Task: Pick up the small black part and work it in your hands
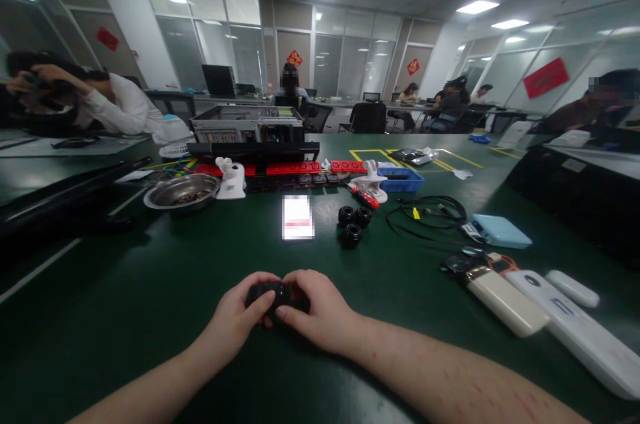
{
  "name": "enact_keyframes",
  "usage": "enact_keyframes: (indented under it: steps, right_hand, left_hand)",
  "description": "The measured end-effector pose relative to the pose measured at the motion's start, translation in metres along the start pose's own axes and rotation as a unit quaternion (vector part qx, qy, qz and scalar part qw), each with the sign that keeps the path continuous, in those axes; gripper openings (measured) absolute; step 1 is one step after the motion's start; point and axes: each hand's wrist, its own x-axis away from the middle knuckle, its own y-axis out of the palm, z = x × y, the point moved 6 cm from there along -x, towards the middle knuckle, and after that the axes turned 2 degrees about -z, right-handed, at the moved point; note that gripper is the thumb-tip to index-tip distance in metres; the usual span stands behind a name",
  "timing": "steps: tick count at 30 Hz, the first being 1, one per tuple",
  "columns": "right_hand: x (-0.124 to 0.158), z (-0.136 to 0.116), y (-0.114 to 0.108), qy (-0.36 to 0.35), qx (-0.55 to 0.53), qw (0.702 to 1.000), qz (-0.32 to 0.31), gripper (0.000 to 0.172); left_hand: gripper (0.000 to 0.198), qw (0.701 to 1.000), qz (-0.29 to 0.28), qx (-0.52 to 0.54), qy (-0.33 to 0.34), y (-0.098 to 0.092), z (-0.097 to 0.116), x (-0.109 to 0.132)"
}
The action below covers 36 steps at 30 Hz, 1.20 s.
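Observation:
Both my hands meet low in the middle of the green table point(150, 291). My left hand point(235, 321) and my right hand point(320, 311) together grip a small black round part point(270, 292), mostly hidden by my fingers. Farther ahead lie three similar black round parts point(353, 223) in a cluster. A lit phone point(297, 217) lies flat beyond my hands.
A metal bowl point(181, 192) stands at left, a red-handled screwdriver point(364, 196) and blue tray point(404, 180) behind the parts. Black cables point(425, 214), a light-blue power bank point(501, 231) and white devices point(505, 301) lie at right. An open computer case point(249, 124) and co-workers are at the back.

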Motion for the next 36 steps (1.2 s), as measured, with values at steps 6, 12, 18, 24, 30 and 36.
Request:
enact_keyframes:
  steps: [6, 12, 18, 24, 30, 36]
  right_hand:
    - [-0.0039, 0.0059, 0.0054, -0.003, 0.030, 1.000, -0.007, 0.029]
    - [-0.0028, 0.0029, 0.0028, -0.011, 0.014, 1.000, 0.008, 0.018]
    - [-0.0002, 0.0013, 0.0018, 0.000, 0.004, 1.000, 0.006, 0.025]
    - [-0.0036, 0.0069, 0.0057, -0.008, 0.019, 1.000, -0.004, 0.027]
    - [-0.0027, 0.0035, 0.0022, -0.014, -0.026, 1.000, 0.002, 0.022]
    - [0.0009, 0.0003, 0.0011, -0.015, -0.029, 0.999, 0.008, 0.033]
  left_hand:
    - [0.027, 0.998, -0.004, -0.057, 0.008, 0.0014, 0.0023, 0.0012]
    - [0.030, 0.999, -0.027, -0.017, 0.029, 0.0023, 0.0000, -0.0011]
    - [0.029, 0.999, -0.008, -0.022, 0.028, 0.0008, -0.0009, -0.0003]
    - [0.027, 0.999, -0.022, -0.032, 0.028, 0.0043, -0.0018, 0.0004]
    - [0.030, 0.998, -0.041, 0.006, 0.041, 0.0032, 0.0001, -0.0002]
    - [0.024, 0.999, -0.009, -0.027, 0.035, 0.0003, 0.0067, 0.0043]
